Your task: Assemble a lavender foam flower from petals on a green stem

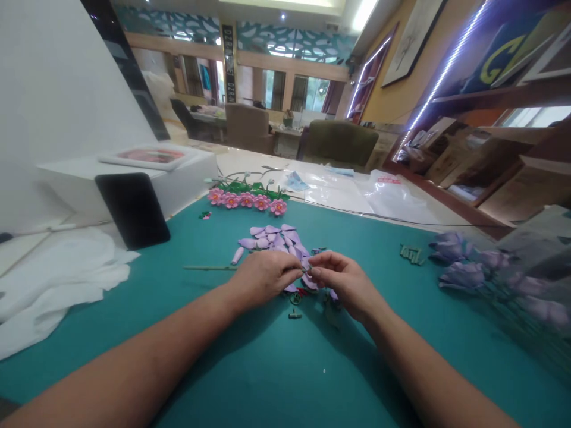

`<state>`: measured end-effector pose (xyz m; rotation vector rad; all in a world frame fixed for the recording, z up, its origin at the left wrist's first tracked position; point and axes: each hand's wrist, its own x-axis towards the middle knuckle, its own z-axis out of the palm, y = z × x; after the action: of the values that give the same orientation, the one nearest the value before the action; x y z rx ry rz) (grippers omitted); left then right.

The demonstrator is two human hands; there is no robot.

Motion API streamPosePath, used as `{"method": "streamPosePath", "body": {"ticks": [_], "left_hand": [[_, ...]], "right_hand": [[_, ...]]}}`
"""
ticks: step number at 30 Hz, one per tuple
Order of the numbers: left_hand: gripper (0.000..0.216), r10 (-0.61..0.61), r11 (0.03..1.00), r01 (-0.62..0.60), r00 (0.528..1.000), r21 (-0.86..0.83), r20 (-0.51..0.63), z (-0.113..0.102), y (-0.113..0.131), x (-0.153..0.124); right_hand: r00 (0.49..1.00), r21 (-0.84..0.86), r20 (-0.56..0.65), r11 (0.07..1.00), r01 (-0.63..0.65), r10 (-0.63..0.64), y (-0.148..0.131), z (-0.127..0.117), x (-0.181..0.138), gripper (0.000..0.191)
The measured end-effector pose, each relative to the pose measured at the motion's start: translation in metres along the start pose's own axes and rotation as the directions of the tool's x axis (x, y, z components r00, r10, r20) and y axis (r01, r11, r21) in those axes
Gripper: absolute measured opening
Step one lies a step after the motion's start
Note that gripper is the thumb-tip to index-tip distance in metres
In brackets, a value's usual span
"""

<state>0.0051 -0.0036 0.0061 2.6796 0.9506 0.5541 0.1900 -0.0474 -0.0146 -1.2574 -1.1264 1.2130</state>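
- Nearest the camera: bare left forearm [151,351] and right forearm [423,356], reaching over green mat [285,386] from 7 and 5 o'clock.
- Clock centred on the hands, 12 pointing away.
- With left hand [265,273]: gripping green stem [207,268], by the look of it; long end sticking out toward 9.
- With right hand [345,282]: thumb and forefinger pinched together at the stem's other end, on a tiny part [308,269], too small to identify.
- At 12, just beyond and partly behind the fingers: loose purple petals [279,241], heaped.
- At 6, close in: red bits [304,292], green ring [295,299], small green connector [295,315], all loose.
- At 11: row of pink flowers [245,201] with green leaves; apparently finished.
- At 3: loose green pieces [413,254]; farther out, purple flowers [461,274], blurred but looking complete.
- At 9 to 10, well apart: white cloth [62,279], black tablet [132,209] tilted in front of white box [191,187].
- Progress, judged: early on the stem in hand. Bare along its visible length, no petals on. Left to do, probably: small fittings, then petals.
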Motion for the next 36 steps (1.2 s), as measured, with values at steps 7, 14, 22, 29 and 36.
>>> {"method": "streamPosePath", "body": {"ticks": [7,14,22,29,36], "left_hand": [[0.022,-0.034,0.999,0.035,0.999,-0.020,0.008,-0.001,0.001,0.000],[0.024,-0.036,0.999,0.036,0.999,0.001,0.013,0.001,0.001,0.000],[0.022,-0.042,0.999,0.042,0.999,0.018,0.020,0.002,0.003,0.000],[0.022,-0.048,0.999,0.048,0.999,0.024,0.000,0.002,0.004,-0.001],[0.020,-0.080,0.994,0.083,0.996,0.072,-0.046,0.002,0.001,-0.001]], "right_hand": [[0.999,0.034,0.014,0.999,0.038,-0.039,0.005,0.002,0.000,0.033],[0.993,-0.029,0.022,0.993,0.118,-0.117,0.006,0.005,-0.002,0.031],[0.952,-0.214,-0.021,0.932,0.293,-0.305,0.015,0.010,-0.004,0.017],[0.933,-0.340,0.014,0.876,0.342,-0.359,0.020,0.009,-0.006,0.012],[0.918,-0.376,0.028,0.847,0.376,-0.396,0.013,0.014,-0.011,0.020]]}}
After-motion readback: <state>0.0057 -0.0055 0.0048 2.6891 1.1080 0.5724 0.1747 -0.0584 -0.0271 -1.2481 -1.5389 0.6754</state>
